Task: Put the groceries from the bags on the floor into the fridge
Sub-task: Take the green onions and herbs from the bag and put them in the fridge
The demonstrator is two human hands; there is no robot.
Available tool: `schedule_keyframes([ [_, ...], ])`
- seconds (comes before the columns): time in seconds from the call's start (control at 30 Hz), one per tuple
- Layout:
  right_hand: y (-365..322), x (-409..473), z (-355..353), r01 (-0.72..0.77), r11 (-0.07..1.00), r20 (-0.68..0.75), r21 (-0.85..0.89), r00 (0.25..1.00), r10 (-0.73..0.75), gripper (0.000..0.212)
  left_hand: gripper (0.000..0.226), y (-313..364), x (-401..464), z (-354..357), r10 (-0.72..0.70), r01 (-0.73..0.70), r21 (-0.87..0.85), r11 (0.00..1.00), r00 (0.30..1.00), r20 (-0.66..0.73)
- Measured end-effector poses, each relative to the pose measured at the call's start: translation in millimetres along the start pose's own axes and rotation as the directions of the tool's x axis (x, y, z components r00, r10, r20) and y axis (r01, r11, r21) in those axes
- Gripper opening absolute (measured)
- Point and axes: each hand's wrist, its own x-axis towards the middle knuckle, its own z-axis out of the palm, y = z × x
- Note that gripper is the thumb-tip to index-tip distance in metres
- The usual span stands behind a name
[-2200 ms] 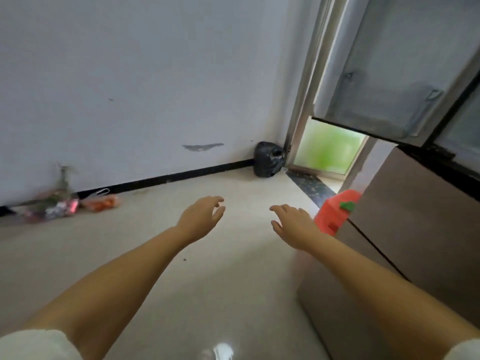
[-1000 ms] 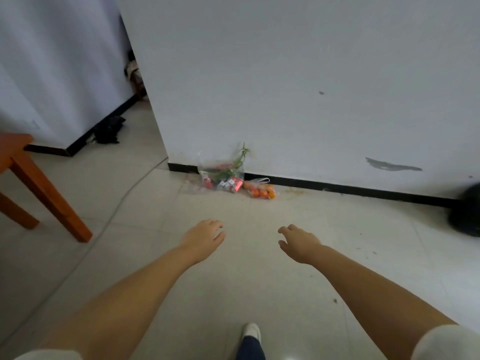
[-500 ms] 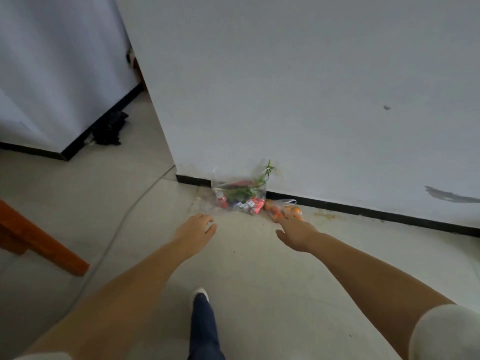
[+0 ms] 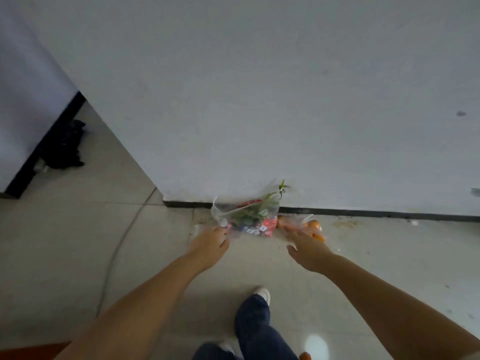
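Pale tiled floor [image 4: 78, 229] meets a white wall [image 4: 259, 100] in front of me, and both clear bags sit against the skirting: the greens bag [image 4: 246, 216] and, just beside it, the oranges bag [image 4: 309, 227]. My left hand [image 4: 207, 242] and right hand [image 4: 306, 248] reach toward them with relaxed, empty fingers. I judge nothing is lifted yet; the fridge is out of view, so the whole job remains.

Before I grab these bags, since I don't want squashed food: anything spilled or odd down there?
No food lies spilled. The clear bag slumps against the wall with green stems poking out. A brownish stain marks the floor beside the bag of oranges.
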Motion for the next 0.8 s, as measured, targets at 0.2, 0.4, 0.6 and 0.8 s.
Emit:
schedule_keyframes([
  [0.2, 11.6, 189.8, 67.7, 0.028, 0.999, 0.033, 0.042, 0.999, -0.03, 0.042, 0.04, -80.8, 156.4, 85.1, -0.047, 0.047, -0.011, 0.999, 0.998, 0.047],
  [0.4, 34.7, 363.1, 188.5, 0.073, 0.997, -0.086, -0.022, 0.994, -0.074, 0.045, 0.048, -178.8, 321.8, 199.2, 0.134, -0.134, 0.132, 0.982, 0.991, 0.011],
  [0.6, 70.9, 500.0, 254.1, 0.169, 0.852, -0.391, -0.496, 0.832, -0.393, 0.04, 0.052, -249.5, 451.6, 271.6, 0.467, -0.398, 0.444, 0.803, 0.883, -0.052],
  [0.8, 98.1, 550.7, 314.4, 0.345, 0.707, -0.307, -0.618, 0.721, -0.621, 0.009, 0.029, -294.9, 498.6, 303.6, 0.755, -0.63, 0.548, 0.55, 0.656, -0.003],
])
